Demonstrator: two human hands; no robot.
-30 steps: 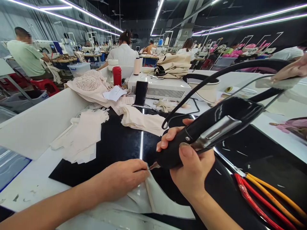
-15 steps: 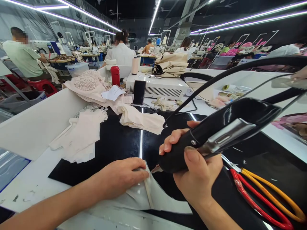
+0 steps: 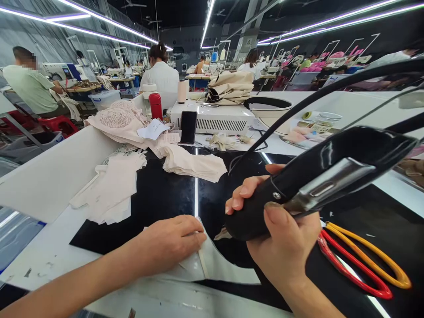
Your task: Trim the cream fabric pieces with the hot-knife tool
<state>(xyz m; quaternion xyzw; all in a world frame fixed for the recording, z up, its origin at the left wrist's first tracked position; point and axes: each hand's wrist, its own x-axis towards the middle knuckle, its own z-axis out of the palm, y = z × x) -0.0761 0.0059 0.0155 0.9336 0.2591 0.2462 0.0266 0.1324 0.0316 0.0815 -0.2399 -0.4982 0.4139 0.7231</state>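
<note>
My left hand (image 3: 174, 240) lies at the front of the black work surface, its fingers together and pressing on the edge of a pale fabric piece (image 3: 221, 263). A narrow strip (image 3: 202, 264) runs along this piece from under my fingertips. To the right, my right hand (image 3: 285, 247) grips a black corded hand tool (image 3: 318, 172) with a metal lever on its side. The tool is held tilted above the surface, its rounded end close to the fabric, and my thumb rests near the lever. Red- and yellow-handled scissors (image 3: 361, 258) lie right of my right hand.
Stacked pale fabric pieces (image 3: 112, 190) lie at the left, another folded stack (image 3: 194, 164) farther back. A phone (image 3: 188, 127) leans against a white vented box (image 3: 212, 118). A red bottle (image 3: 155, 106) stands behind. Black cables (image 3: 291, 112) arc across the right side. Co-workers sit beyond.
My right hand has moved a little to the right with the black tool. My left hand stays on the fabric. The whole view has shifted slightly.
</note>
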